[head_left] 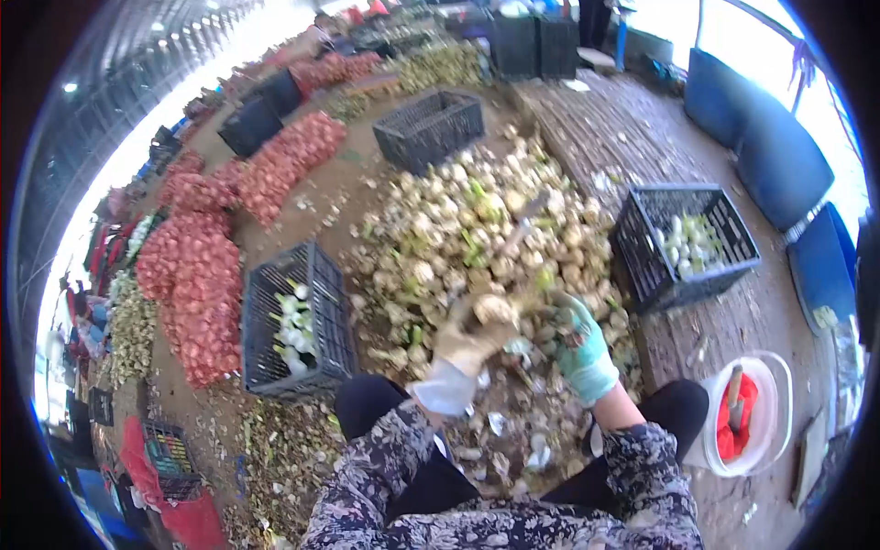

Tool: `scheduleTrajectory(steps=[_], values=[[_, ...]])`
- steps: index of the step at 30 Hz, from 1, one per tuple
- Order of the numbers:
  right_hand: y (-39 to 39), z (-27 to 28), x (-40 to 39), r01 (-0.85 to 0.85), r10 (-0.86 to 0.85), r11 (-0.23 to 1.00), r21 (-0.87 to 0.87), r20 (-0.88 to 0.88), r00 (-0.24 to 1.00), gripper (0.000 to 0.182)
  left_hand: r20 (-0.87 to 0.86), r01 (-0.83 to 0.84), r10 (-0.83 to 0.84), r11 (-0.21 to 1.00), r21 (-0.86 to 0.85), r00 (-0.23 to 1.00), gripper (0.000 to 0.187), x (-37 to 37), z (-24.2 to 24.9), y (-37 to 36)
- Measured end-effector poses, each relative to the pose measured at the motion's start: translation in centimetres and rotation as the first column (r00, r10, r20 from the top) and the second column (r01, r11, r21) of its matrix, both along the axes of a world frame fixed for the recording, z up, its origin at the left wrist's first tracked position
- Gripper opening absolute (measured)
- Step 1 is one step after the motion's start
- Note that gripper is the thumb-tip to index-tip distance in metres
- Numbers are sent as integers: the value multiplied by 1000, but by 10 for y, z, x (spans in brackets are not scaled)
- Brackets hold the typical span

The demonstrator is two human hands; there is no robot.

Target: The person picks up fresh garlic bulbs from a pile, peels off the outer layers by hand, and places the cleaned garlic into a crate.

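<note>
My left hand [466, 350], in a cream glove with a pale cuff, is closed around an onion [496, 310] with dry, pale skin. Beside it, my right hand [585, 350] wears a green glove. Its fingers are curled together, and what they hold is blurred and cannot be made out. Both hands are over the near edge of a large pile of onions [458, 211], some with green shoots. What looks like a knife [530, 209] rests on the pile beyond my hands. Loose peelings [496, 423] litter the ground between my legs.
At left a black crate [323, 316] holds peeled white onions; at right another [683, 291] holds more. A third crate [431, 137] stands behind the pile. A white bucket [781, 431] with a red lining and a handled tool is by my right knee. Red mesh sacks [197, 293] line the left.
</note>
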State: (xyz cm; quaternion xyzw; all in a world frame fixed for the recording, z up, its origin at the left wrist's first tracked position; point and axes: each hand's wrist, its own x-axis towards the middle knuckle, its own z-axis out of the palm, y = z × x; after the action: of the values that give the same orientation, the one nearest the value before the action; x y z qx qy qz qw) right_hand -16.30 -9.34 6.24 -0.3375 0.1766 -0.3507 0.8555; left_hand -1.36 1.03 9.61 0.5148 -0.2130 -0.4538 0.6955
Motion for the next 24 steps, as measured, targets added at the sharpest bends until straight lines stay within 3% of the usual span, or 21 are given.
scheduleTrajectory(steps=[2, 3, 4, 5, 7, 9, 12, 16, 18, 20, 21, 22, 24], values=[[0, -11, -1, -41, 44, 998, 54, -47, 998, 47, -111, -81, 72, 994, -76, 991, 60, 1, -11, -10], [4, -4, 1, -8, 9, 1000, 6, -147, 989, 43, -68, -59, 47, 981, -186, 997, 62, -2, -20, -15], [7, 3, 5, 7, -19, 999, -50, -242, 970, 39, -22, -41, 36, 953, -299, 999, 65, -6, -29, -18], [4, -10, 8, 80, -150, 962, -261, -260, 954, 33, 228, -46, 105, 967, -251, 968, 68, -8, -40, -20], [5, -10, 12, 126, -179, 963, -239, -213, 961, 30, 645, -79, 194, 976, -203, 739, 73, -12, -44, -21], [2, -10, 15, 175, -217, 963, -204, -206, 954, 29, 874, -74, 255, 966, -247, 414, 79, -10, -36, -24], [-4, -22, 13, 152, -170, 983, -105, -190, 967, 30, 909, -39, 218, 975, -218, 355, 79, -15, -28, -27], [-2, -7, 11, 137, -152, 988, -74, -287, 946, 28, 878, -39, 187, 981, -189, 440, 80, -17, -38, -28], [-3, 3, 6, 74, -120, 989, -125, -410, 904, 28, 668, -5, 111, 987, -159, 736, 81, -21, -48, -27], [-1, 3, 1, 50, -101, 987, -155, -345, 933, 26, 301, 14, 42, 983, -181, 953, 84, -26, -53, -28], [-2, 1, 0, 56, -97, 990, -131, -326, 940, 26, 309, 39, 32, 974, -221, 951, 83, -26, -46, -26], [-1, 0, -1, 63, -91, 993, -100, -310, 946, 26, 481, 58, 52, 976, -211, 875, 83, -24, -45, -24], [-2, 1, -4, 0, -90, 972, -237, -370, 925, 23, 771, 94, 85, 978, -185, 631, 82, -17, -45, -20]])
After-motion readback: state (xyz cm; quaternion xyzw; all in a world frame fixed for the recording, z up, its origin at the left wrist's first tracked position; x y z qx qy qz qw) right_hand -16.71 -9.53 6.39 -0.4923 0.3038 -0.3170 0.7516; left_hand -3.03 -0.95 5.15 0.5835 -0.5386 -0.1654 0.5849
